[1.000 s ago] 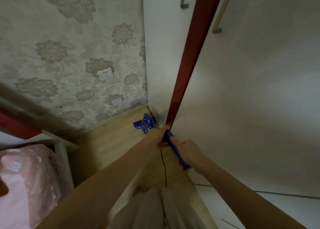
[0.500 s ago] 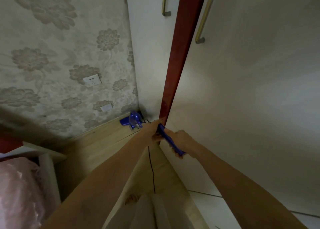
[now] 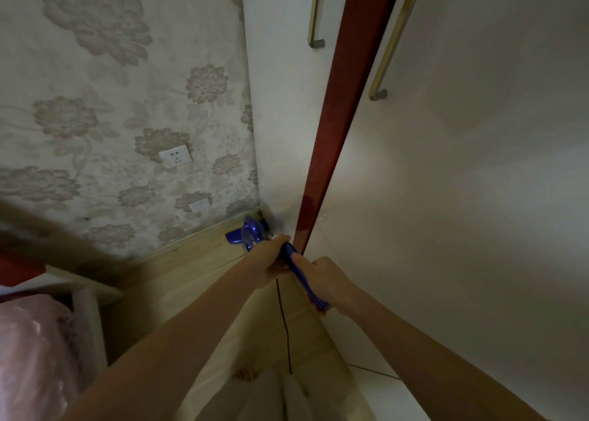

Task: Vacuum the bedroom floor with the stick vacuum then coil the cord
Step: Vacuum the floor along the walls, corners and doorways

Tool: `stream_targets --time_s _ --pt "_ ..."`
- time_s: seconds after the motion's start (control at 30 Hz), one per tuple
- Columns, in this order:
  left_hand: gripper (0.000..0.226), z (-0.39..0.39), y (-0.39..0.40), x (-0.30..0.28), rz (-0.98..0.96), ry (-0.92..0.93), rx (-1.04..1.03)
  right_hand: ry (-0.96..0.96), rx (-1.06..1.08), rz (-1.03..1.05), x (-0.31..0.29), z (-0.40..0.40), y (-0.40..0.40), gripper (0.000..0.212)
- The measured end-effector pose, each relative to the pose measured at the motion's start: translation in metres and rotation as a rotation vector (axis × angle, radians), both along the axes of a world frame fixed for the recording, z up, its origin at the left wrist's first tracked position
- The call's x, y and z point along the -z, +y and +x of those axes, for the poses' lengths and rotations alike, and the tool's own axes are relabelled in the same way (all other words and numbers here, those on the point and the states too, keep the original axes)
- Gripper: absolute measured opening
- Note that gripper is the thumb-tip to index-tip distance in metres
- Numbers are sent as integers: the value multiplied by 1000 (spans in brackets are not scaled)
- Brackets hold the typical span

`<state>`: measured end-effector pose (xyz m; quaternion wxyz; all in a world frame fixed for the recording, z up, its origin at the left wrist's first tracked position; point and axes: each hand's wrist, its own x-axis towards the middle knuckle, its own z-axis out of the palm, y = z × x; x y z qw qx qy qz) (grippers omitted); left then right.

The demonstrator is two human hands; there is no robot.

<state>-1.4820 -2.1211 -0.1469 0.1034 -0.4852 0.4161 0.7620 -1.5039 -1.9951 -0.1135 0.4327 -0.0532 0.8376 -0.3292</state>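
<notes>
A blue stick vacuum (image 3: 251, 234) points into the floor corner where the flowered wall meets the white wardrobe. Its head lies on the wooden floor (image 3: 197, 271) by the skirting. My left hand (image 3: 271, 258) grips the upper part of the vacuum's stick. My right hand (image 3: 322, 277) holds the blue handle (image 3: 304, 277) just behind it. A thin black cord (image 3: 283, 322) hangs down from the handle toward my feet.
White wardrobe doors (image 3: 462, 197) with gold bar handles and a red strip (image 3: 338, 127) fill the right side. A wall socket (image 3: 176, 156) sits on the wallpaper. A white bed frame with pink bedding (image 3: 35, 350) stands at lower left.
The vacuum head has been pushed further into the corner beside the wardrobe. Both hands kept their grip, and my view swung slightly with the push.
</notes>
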Motion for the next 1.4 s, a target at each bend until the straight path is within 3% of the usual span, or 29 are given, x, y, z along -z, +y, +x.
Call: stream_targets --time_s 0.37,0.67,1.0,1.17,1.33,1.4 --pt "19 -28 14 3 -11 25 19 -28 49 64 5 -25 12 58" --pt "16 -4 24 9 -17 1 71 -165 109 17 8 4 24 53" --pt "38 43 11 2 6 -67 -6 -213 -1 -29 -15 38 19 44" --pt "30 63 4 3 1 -95 -64 -197 -92 -21 -15 47 13 46" --pt "27 79 -12 6 -4 -86 -64 -241 -53 -52 10 64 -9 54" --pt "24 83 -16 7 -29 -108 -42 -203 -41 -53 29 73 -17 48"
